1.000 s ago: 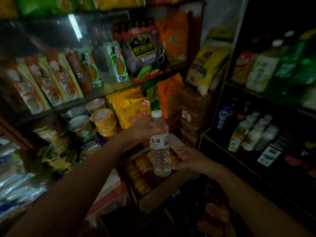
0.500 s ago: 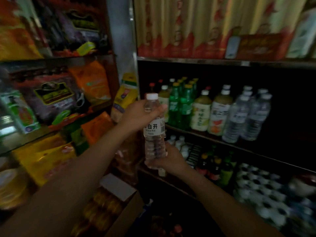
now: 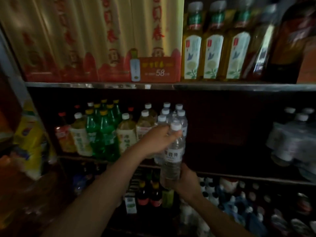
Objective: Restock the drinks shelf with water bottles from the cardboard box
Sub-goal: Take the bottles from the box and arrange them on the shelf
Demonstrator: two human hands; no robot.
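Note:
A clear water bottle [image 3: 173, 158] with a white cap and white label stands upright in front of the middle drinks shelf [image 3: 222, 174]. My left hand [image 3: 158, 140] grips its neck and shoulder from the left. My right hand [image 3: 185, 183] holds its base from below. Just behind it, several matching water bottles [image 3: 172, 113] stand in a cluster on the shelf. To the right of that cluster the shelf is dark and bare. The cardboard box is out of view.
Green, yellow-tea and red drink bottles [image 3: 102, 132] fill the shelf's left part. A shrink-wrapped water pack [image 3: 290, 139] lies at the right. Oil bottles [image 3: 213, 48] and red-gold boxes [image 3: 102, 40] sit above. Small bottles [image 3: 239, 199] crowd the shelf below.
My view swung right and up from the box and snack racks onto the drinks shelf. Both hands carried the bottle up and forward to the cluster of water bottles.

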